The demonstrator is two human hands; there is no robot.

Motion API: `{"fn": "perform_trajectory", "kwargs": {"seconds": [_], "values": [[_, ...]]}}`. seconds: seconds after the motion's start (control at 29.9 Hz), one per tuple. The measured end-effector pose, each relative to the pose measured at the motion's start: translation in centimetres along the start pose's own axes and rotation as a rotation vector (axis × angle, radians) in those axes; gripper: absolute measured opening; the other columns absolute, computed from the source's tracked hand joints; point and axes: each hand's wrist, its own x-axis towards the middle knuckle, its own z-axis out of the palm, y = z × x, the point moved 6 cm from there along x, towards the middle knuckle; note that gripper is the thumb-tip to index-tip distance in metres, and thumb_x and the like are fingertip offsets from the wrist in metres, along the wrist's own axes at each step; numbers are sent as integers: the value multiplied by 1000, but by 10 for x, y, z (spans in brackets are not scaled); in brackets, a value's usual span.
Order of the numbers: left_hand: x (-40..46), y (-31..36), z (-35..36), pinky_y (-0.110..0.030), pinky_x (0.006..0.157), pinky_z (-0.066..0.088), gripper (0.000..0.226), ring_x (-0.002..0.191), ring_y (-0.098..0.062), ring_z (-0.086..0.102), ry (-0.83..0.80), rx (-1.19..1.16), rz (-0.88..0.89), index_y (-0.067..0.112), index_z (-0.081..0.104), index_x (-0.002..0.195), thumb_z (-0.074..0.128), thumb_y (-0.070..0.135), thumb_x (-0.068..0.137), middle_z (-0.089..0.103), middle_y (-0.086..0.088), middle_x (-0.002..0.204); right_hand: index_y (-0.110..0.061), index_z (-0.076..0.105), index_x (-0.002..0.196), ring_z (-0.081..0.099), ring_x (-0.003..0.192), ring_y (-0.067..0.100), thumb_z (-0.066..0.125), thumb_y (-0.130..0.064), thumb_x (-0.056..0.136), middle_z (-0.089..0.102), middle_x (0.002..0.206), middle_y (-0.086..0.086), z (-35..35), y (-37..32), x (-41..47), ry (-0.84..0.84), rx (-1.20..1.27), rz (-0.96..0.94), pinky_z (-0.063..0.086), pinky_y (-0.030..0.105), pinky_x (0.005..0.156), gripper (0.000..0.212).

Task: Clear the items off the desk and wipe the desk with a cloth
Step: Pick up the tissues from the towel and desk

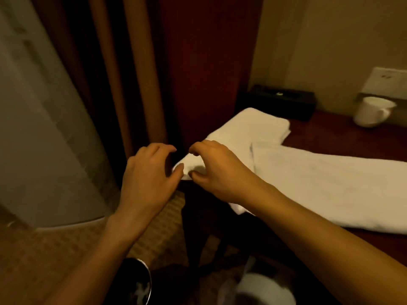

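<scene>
A white towel (251,126) lies folded at the left end of the dark red desk (343,133), its near corner hanging over the edge. A second white towel (330,186) is spread flat beside it and overlaps it. My left hand (147,179) and my right hand (218,170) hover over that near corner with fingers arched and apart. Both thumbs touch the cloth corner; neither hand is closed around it. A white mug (372,111) and a black tissue box (277,100) stand at the back of the desk.
A white card (387,80) leans on the wall behind the mug. Brown curtains (123,73) hang left of the desk. On the floor below are a lined bin (264,289) and a black round object (136,282).
</scene>
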Motion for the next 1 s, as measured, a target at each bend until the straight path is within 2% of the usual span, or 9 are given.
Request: {"fn": "perform_trajectory", "kwargs": {"seconds": [0.1,0.27,0.43,0.8,1.0], "values": [[21,48,13,-45,92,48,42,111,-22,56,7,-36,55,16,61,122,65,36,85,62,-3,121,-18,48,134,49,119,17,62,-31,91,53,133,1,-34,29,-20,36,-34,66,41,27,96,48],[45,138,49,-42,90,49,42,107,-22,59,-42,-94,182,18,61,120,66,39,84,64,-3,119,-18,45,136,48,121,18,61,-32,91,52,135,1,-93,93,-71,103,-105,201,43,31,99,50],[50,220,87,-41,89,49,44,106,-23,60,-106,-159,279,17,61,121,67,39,84,64,-5,120,-17,48,133,49,118,17,63,-30,90,54,129,1,-141,154,-131,170,-140,343,44,30,96,47],[45,392,175,-46,88,51,43,109,-23,59,-273,-255,544,16,60,122,65,40,85,63,-4,120,-19,46,134,45,122,16,62,-32,90,51,132,-1,-221,271,-248,214,-216,640,39,30,98,48],[44,469,221,-39,88,47,43,110,-20,56,-328,-258,683,21,57,124,61,42,87,61,-1,121,-16,51,127,49,115,17,64,-31,88,55,123,1,-250,324,-293,265,-195,748,44,34,95,44]]}}
